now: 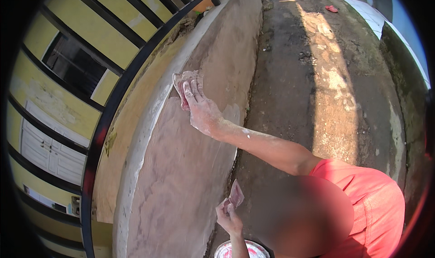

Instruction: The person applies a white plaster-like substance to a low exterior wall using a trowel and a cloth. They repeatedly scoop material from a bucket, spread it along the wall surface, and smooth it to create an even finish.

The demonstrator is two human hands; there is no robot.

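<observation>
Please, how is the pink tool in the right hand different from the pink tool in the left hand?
The right tool is against the wall; the left tool shows over the ground.
The right hand covers part of the right tool; the left hand pinches the left tool's lower end, its pointed corner free.
Both look flat and pinkish.

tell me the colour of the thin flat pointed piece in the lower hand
Dull pink; the thin flat pointed piece shows best in the head view.

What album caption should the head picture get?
Right hand holds a reddish pad against the wall; left hand pinches a pinkish piece.
</observation>
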